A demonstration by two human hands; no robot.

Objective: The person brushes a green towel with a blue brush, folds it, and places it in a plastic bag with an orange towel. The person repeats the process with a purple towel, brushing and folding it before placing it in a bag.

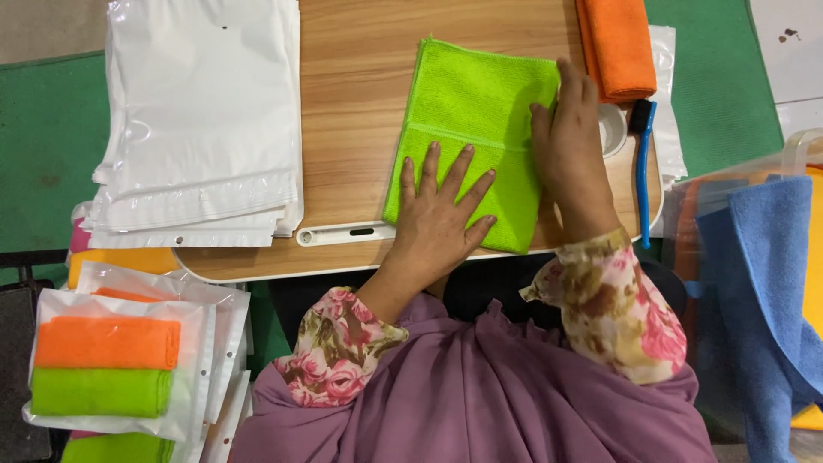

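Far left, packed cloths [107, 369] lay in clear bags, below a stack of white bags [201, 120] on the table [343, 129]. At centre the green cloth [471, 111] lay folded on the table. The left hand [441, 214] pressed it flat, fingers spread wide; the right hand [570, 141] rested along its right edge, fingers together. An orange cloth [615, 43] and blue brush [643, 163] sat close: the fold could slip or catch them.

Folded lime-green cloth [476, 129] flat on table
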